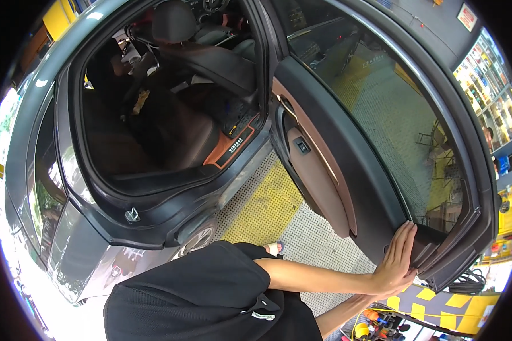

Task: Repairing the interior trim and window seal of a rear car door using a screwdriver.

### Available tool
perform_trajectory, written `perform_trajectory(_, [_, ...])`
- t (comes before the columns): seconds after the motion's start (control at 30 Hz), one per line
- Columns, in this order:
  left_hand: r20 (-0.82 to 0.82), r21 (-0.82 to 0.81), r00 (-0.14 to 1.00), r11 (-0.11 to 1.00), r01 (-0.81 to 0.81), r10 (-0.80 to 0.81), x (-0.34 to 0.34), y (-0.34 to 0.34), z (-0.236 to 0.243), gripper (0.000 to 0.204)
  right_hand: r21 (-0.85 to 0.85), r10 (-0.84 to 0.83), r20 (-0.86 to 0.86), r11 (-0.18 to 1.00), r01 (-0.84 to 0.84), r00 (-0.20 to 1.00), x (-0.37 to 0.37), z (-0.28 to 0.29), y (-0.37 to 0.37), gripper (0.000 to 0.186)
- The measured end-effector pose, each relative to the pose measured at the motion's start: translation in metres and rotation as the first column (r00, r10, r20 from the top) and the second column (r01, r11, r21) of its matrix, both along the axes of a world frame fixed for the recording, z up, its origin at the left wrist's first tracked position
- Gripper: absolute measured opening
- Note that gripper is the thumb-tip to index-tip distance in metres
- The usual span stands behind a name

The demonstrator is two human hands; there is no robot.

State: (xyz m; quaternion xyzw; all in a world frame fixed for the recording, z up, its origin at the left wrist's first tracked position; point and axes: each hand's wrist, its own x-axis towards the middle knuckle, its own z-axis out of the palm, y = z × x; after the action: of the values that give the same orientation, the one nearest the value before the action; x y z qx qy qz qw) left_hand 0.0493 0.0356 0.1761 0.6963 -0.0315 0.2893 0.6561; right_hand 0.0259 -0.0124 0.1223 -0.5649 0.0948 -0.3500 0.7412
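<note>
Left arm (318,279) stretched out to the right, bare below the sleeve, elbow nearly straight. Left hand (397,262) palm down, wrist bent, fingers extended and close together, tips toward the top of view. Right forearm (340,316) comes in from lower edge, slants up-right under the left wrist. Right hand (400,286) mostly hidden below left; finger pose unclear.
</note>
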Motion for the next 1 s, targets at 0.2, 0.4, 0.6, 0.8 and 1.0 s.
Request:
perform_trajectory(0.2, [0.028, -0.047, 0.999, 0.999, -0.025, 0.027, 0.003, -0.004, 0.002, 0.106, -0.02, 0.011, 0.001, 1.0, -0.011, 1.0, -0.007, -0.007, -0.006, 0.022])
perform_trajectory(0.4, [0.039, -0.058, 0.986, 0.985, -0.163, 0.165, 0.009, -0.021, 0.006, 0.106, -0.023, 0.046, -0.023, 0.999, -0.046, 0.999, -0.016, -0.015, -0.012, 0.021])
perform_trajectory(0.6, [-0.008, 0.041, 0.982, 0.982, -0.187, 0.187, 0.006, -0.031, 0.009, 0.111, 0.009, 0.097, -0.012, 0.995, -0.097, 0.995, -0.005, -0.027, -0.018, 0.02])
perform_trajectory(0.8, [-0.025, -0.026, 0.995, 0.995, -0.099, 0.098, 0.002, -0.035, 0.013, 0.113, 0.069, 0.179, 0.011, 0.981, -0.179, 0.984, 0.013, -0.032, -0.025, 0.019])
perform_trajectory(1.0, [-0.034, 0.014, 0.981, 0.982, -0.189, 0.189, -0.002, -0.045, 0.012, 0.118, 0.105, 0.162, -0.123, 0.983, -0.15, 0.979, 0.003, -0.008, -0.036, 0.018])
